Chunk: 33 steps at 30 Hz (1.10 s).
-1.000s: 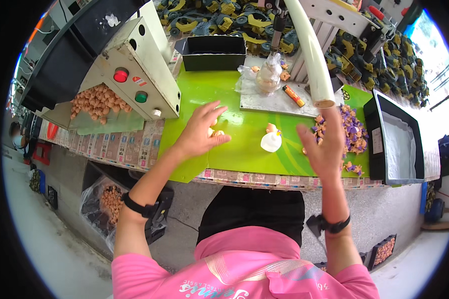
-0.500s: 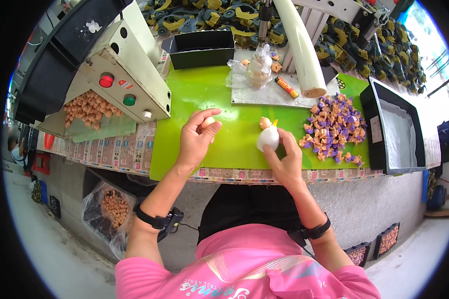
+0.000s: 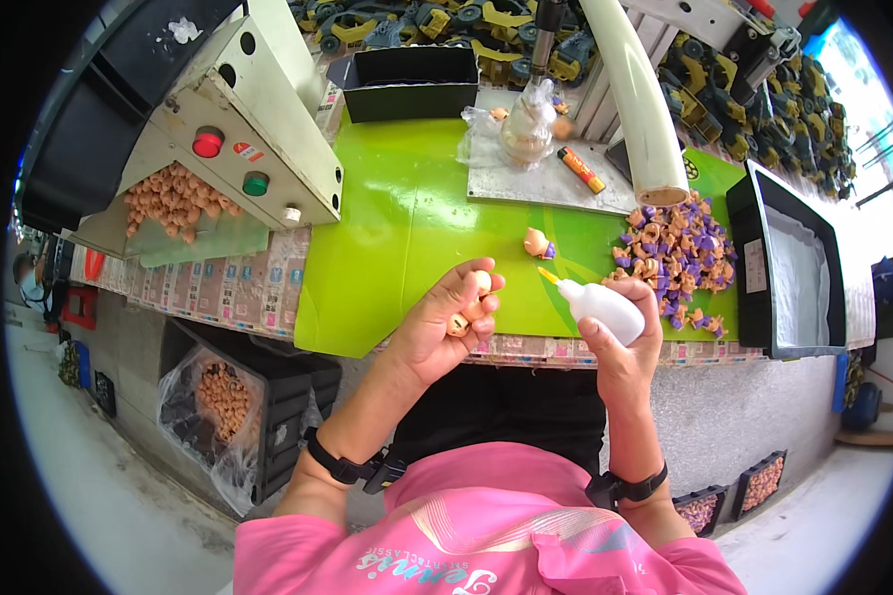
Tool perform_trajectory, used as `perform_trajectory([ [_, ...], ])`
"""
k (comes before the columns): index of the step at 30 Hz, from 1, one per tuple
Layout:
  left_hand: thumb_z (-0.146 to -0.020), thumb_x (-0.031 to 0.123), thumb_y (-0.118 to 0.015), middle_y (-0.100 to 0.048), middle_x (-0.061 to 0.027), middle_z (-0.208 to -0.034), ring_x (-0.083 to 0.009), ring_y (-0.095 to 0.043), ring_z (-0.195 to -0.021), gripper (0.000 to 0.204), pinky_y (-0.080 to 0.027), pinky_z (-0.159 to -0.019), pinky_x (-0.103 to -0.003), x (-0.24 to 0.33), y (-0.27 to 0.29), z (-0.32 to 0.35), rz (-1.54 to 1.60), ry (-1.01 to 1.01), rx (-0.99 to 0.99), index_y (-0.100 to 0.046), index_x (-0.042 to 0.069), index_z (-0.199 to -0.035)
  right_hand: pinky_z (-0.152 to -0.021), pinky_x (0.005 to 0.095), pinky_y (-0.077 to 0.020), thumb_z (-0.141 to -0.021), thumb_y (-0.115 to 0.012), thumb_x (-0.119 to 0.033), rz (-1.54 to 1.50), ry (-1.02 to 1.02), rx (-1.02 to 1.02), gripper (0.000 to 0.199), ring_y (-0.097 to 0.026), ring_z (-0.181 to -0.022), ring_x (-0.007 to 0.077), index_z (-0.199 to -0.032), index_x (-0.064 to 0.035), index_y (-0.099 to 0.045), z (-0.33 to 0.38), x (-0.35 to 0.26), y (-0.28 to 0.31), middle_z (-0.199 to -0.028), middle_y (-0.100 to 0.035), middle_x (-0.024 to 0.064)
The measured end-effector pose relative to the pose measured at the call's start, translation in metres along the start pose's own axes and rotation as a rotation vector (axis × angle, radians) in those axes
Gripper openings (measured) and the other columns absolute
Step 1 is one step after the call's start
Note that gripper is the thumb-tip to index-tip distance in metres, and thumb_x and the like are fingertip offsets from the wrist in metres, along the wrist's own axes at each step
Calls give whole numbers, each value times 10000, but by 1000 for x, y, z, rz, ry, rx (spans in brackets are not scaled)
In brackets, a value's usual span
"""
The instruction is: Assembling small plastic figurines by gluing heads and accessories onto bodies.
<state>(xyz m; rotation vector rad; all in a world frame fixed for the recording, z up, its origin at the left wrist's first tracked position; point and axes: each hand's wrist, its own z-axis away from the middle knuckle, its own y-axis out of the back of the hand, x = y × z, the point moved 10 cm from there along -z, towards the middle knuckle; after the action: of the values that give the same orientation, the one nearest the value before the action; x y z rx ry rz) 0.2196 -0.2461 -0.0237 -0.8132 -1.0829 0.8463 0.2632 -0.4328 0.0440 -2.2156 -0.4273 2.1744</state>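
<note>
My left hand (image 3: 429,332) is closed around small peach-coloured toy heads (image 3: 457,324), above the near edge of the green mat (image 3: 387,208). On one of the heads dark face marks show. My right hand (image 3: 627,362) grips a white squeeze bottle (image 3: 607,309), tilted so that its yellow nozzle points up and left. Just beyond the nozzle a small toy figure (image 3: 537,243), with a peach head and purple on its body, lies on the mat. The nozzle and the figure are apart.
Right of the bottle lies a heap of purple-and-peach toy parts (image 3: 675,248), beside a black tray (image 3: 756,268). A press plate (image 3: 506,180) carries an orange tube (image 3: 580,170). At left stands a machine housing (image 3: 258,129) with peach heads (image 3: 174,203) under it. A black box (image 3: 412,99) sits behind.
My left hand has moved right and nearer to me, and the heads in it now show more fully. My right hand has drawn the bottle right, away from the figure, tipping its nozzle leftward.
</note>
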Motion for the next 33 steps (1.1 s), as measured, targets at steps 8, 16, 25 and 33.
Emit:
perform_trajectory([
  [8, -938, 105, -590, -548, -58, -1085, -90, -511, -832, 329, -447, -662, -225, -9, -17, 5, -59, 59, 37, -530, 24, -1251, -715, 273, -447, -733, -850, -211, 288, 301, -21, 424, -547, -811, 150, -1024, -16, -611, 10, -26, 1, -922, -546, 47],
  [16, -886, 20, -624, -623, -69, -1090, -61, -519, -708, 342, -459, -610, -184, -6, -6, 5, -400, -46, 26, -561, 37, -1222, -685, 286, -453, -756, -828, -249, 423, 350, -34, 407, -561, -796, 171, -1018, -13, -626, 13, -32, -1, -911, -589, 84],
  [25, -902, 17, -620, -630, -37, -1056, -35, -509, -691, 347, -426, -572, -160, -6, -9, 5, -391, -57, 35, -564, 16, -1245, -663, 295, -471, -735, -835, -206, 517, 396, -36, 388, -594, -782, 191, -1007, -8, -641, 16, -36, -7, -903, -614, 103],
  [33, -908, 19, -615, -634, -50, -1073, -39, -514, -696, 341, -434, -575, -169, -7, -7, 3, -402, -56, 25, -570, 26, -1246, -663, 299, -473, -721, -838, -176, 577, 426, -41, 382, -595, -768, 202, -1005, -10, -645, 16, -37, -10, -880, -616, 100],
])
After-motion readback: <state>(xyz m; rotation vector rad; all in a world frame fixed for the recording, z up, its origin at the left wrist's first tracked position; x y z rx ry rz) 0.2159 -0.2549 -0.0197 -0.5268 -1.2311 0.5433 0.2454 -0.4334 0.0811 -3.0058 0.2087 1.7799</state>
